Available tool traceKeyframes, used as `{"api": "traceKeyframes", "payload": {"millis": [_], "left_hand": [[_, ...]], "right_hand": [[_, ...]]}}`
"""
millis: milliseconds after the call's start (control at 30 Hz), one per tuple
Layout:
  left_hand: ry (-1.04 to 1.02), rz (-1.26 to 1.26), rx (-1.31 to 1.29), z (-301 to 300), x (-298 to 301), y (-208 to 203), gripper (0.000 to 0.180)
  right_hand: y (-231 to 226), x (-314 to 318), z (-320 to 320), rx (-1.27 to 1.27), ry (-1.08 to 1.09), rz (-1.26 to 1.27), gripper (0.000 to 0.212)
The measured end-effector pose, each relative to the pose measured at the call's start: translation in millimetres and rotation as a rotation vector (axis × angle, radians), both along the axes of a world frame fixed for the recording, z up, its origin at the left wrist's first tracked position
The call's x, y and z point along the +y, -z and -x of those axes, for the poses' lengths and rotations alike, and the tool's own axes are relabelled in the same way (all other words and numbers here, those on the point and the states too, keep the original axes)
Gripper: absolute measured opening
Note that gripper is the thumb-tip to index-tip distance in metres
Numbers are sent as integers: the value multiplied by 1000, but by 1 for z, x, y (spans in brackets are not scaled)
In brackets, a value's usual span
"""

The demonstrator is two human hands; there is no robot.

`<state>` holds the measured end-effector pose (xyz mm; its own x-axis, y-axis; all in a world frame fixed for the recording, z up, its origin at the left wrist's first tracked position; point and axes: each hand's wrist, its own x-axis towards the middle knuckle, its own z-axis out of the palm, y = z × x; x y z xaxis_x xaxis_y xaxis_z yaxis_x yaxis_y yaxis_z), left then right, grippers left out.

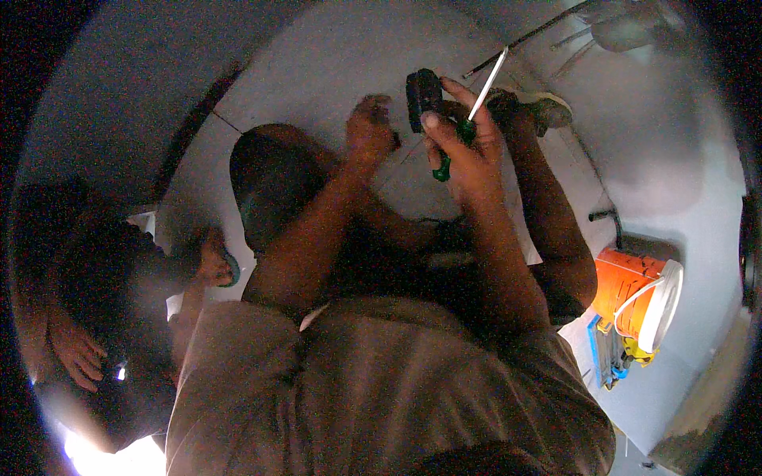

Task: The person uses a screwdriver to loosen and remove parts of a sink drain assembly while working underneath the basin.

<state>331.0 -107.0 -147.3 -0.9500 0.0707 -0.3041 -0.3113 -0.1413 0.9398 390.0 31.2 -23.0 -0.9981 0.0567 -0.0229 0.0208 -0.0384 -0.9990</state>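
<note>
My right hand (474, 159) is closed around a screwdriver (488, 83) and also grips a black, blocky object (425, 101) between thumb and fingers. The screwdriver's pale shaft points up and to the right, while its green handle crosses the palm and shows below the fingers. To the left, my left hand (369, 131) is raised with its fingers curled. A small dark bit shows at its fingertips, too dim to name. The two hands are apart, above the pale floor (317, 75) between my bent legs.
An orange bucket (631, 289) with a white rim lies tilted at the right, beside blue and yellow tools (615, 357). Another person (111, 293) sits close at the left, with a hand (77, 353) and a foot (214, 258) showing. A dark cable or rod (528, 36) runs along the far right.
</note>
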Motion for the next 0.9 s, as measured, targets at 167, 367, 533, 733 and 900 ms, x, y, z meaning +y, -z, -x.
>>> {"api": "traceKeyframes", "payload": {"millis": [167, 367, 533, 733, 900], "left_hand": [[26, -564, 121, -30, -5, -108, 53], [-105, -711, 229, -42, 7, -134, 57], [85, -924, 141, -45, -4, -147, 51], [207, -1144, 57, -45, -11, -150, 57], [226, -1145, 56, -44, -17, -151, 58]], "right_hand": [[-1, -9, -2, 314, 37, -390, 51], [-35, 1, -31, 398, -94, -501, 45], [-89, 16, -72, -16, -245, -342, 43], [-91, 31, -89, 413, -199, -740, 34], [-108, 28, -102, 288, -179, -856, 32]]}}
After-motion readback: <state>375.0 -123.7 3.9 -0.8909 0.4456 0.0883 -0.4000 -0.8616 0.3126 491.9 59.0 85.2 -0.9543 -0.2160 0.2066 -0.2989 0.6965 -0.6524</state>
